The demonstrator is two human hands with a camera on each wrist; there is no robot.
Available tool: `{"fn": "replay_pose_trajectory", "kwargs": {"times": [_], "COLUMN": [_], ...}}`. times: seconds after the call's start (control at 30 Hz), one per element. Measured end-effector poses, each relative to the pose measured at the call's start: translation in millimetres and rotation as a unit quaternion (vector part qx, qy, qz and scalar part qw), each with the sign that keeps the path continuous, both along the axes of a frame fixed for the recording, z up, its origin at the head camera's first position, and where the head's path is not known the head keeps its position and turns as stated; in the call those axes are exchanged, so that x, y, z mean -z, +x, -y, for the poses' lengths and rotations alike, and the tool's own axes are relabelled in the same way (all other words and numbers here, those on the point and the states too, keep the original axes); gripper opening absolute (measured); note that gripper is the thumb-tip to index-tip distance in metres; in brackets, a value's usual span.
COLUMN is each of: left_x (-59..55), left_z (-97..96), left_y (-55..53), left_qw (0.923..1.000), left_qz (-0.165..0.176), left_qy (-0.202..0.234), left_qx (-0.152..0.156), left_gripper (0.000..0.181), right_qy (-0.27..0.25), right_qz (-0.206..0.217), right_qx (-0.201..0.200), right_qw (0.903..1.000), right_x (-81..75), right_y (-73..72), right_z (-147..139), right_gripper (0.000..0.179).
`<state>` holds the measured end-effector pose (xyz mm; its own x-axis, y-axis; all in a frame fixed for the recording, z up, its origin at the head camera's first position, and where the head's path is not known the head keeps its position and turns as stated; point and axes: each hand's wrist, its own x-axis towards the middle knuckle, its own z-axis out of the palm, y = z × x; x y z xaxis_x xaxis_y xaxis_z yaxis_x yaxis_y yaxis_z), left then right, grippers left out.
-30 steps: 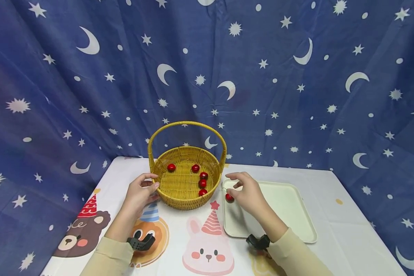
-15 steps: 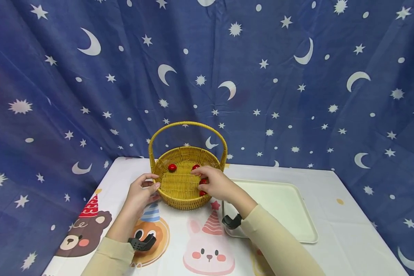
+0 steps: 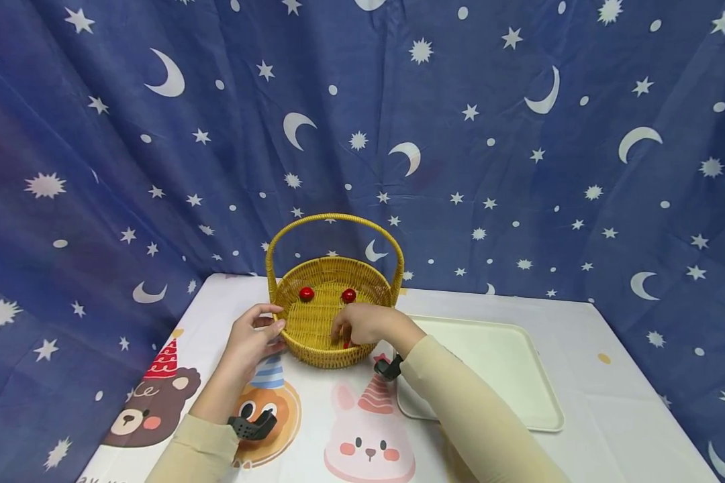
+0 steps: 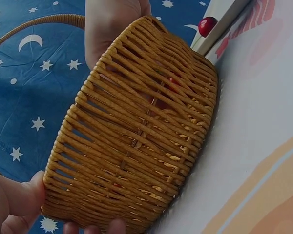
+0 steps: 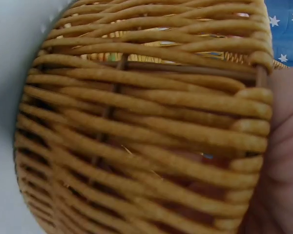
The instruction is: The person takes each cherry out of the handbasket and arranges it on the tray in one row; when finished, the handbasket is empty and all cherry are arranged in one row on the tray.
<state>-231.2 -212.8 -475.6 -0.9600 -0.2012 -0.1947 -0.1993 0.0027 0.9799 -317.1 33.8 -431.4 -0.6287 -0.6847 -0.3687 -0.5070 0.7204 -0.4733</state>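
A round yellow-brown wicker basket (image 3: pixel 332 361) with a tall hoop handle stands on the table. My left hand (image 3: pixel 250 339) grips its left rim, thumb above and fingers below, also seen in the left wrist view. My right hand (image 3: pixel 362 323) reaches over the right front rim into the basket, fingers bent down. A bit of red shows at those fingertips; I cannot tell whether they pinch a cherry. Two red cherries, one at the left (image 3: pixel 306 294) and one at the back (image 3: pixel 348 295), lie on the basket floor. The hand hides the basket's right front part.
A cream rectangular tray (image 3: pixel 507 376) lies right of the basket, partly under my right forearm. The left wrist view shows one cherry (image 4: pixel 207 26) at the tray's edge, hidden in the head view. Behind the table (image 3: pixel 616 402) hangs a blue curtain (image 3: pixel 435 188).
My right hand has gone left from a cherry on the tray into the basket and lowered its fingers there. The left hand has kept its grip. The head view has shifted slightly.
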Motion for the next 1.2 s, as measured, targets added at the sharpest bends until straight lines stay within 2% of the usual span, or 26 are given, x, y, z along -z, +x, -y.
{"fn": "replay_pose_trajectory", "kwargs": {"times": [0.17,0.43,0.57,0.7,0.8,0.93,1.07,1.2], "left_x": [-1.2,-2.6,-1.4,-1.6,-0.9,-0.1,-0.7,-1.5], "left_z": [-2.2,-2.5,-1.2,-0.3,-0.4,-0.2,-0.6,-0.9], "left_y": [-0.1,1.1,1.3,1.5,1.3,1.6,1.9,1.8], "left_qw": [1.0,1.0,1.0,1.0,1.0,1.0,1.0,1.0], "left_qz": [0.0,-0.003,-0.004,-0.003,-0.002,-0.003,-0.005,-0.005], "left_qy": [-0.001,0.002,0.002,0.002,0.0,-0.003,-0.004,-0.003], "left_qx": [0.001,0.001,0.004,0.005,0.004,0.004,0.006,0.004], "left_gripper": [0.037,0.037,0.037,0.037,0.037,0.037,0.037,0.037], "right_qy": [0.017,0.021,-0.004,-0.063,-0.12,-0.194,-0.264,-0.304], "right_qz": [0.012,-0.005,-0.022,-0.034,-0.04,-0.041,-0.016,0.005], "right_qx": [-0.017,-0.029,-0.021,0.005,0.032,0.067,0.1,0.125], "right_qw": [0.9996,0.9993,0.9996,0.9974,0.9915,0.9779,0.9592,0.9446], "right_x": [-0.1,6.5,10.8,12.2,10.0,4.5,-2.1,-7.0], "right_y": [-2.4,-4.0,-3.6,-4.2,-3.8,0.6,11.2,27.8], "right_z": [0,8,9,8,4,-4,-18,-36], "right_gripper": [0.056,0.042,0.029,0.022,0.021,0.021,0.024,0.027]}}
